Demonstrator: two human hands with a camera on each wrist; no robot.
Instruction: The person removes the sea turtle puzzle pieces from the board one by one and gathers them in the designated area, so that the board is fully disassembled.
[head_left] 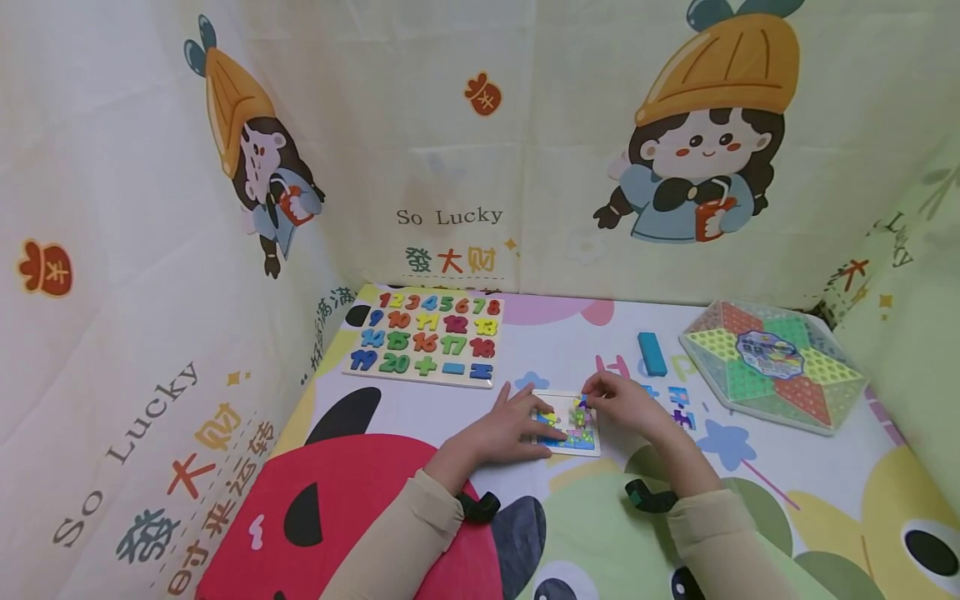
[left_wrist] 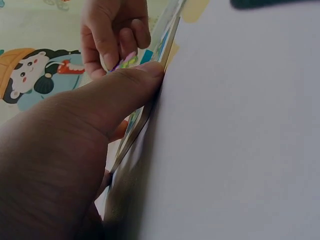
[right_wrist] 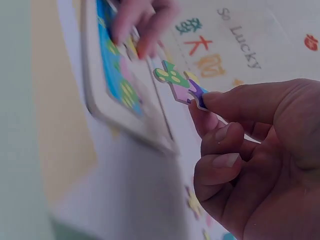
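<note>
A small jigsaw puzzle in a white-edged tray (head_left: 589, 451) lies on the table, partly filled with colourful pieces. My left hand (head_left: 512, 427) rests on the tray's left side with its fingers spread over the pieces; in the left wrist view the thumb (left_wrist: 135, 80) lies along the tray's edge. Between thumb and forefinger, my right hand (head_left: 626, 404) pinches a puzzle piece (right_wrist: 177, 85) of green, pink and purple. That piece is held above the tray's right part, apart from it in the right wrist view.
Loose puzzle pieces (head_left: 681, 418) lie right of the tray, with a blue block (head_left: 652, 354) behind them. A number board (head_left: 420, 377) stands at the back left. At the back right is a clear box (head_left: 772, 354) of patterned triangles. Printed cloth (head_left: 555, 167) encloses the table.
</note>
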